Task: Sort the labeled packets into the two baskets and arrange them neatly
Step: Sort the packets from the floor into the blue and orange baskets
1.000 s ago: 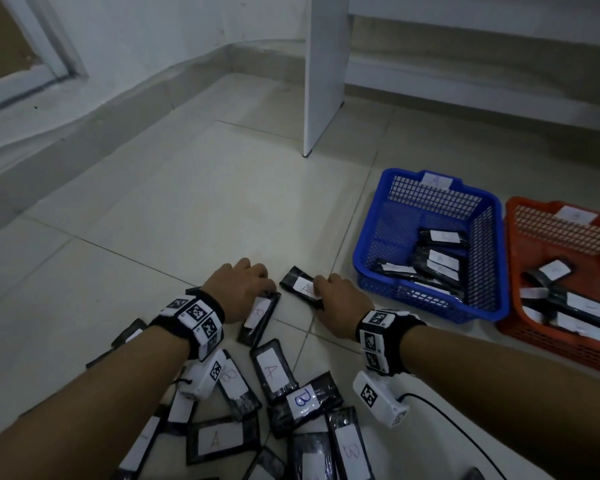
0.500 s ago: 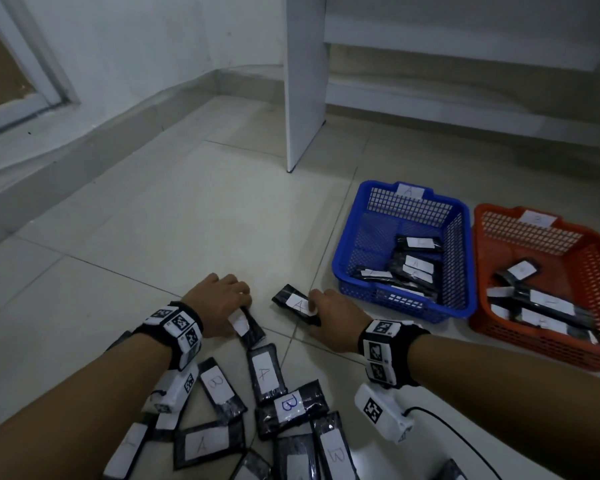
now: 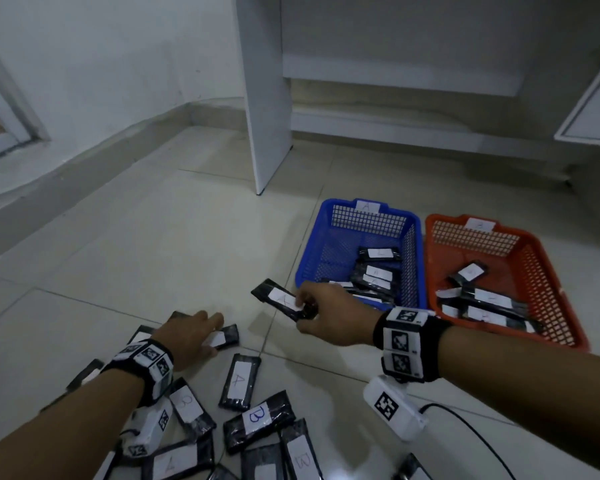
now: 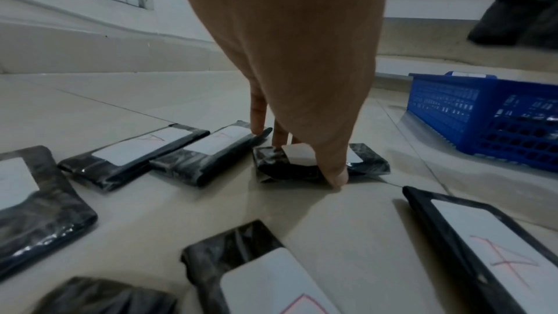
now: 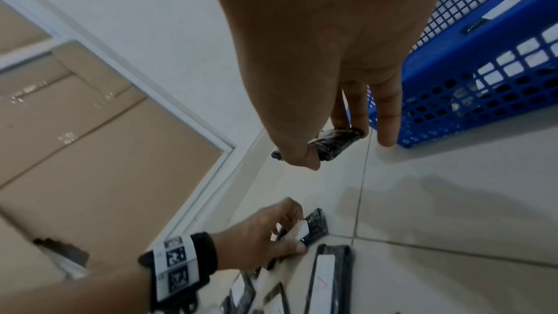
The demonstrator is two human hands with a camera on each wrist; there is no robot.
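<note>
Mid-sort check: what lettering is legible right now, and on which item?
"A": white tag on blue plastic basket.
"A": black packet in right hand.
"A": black floor packet.
"B": black floor packet with blue letter.
Orange plastic basket tag, packets inside baskets: too blurred.
</note>
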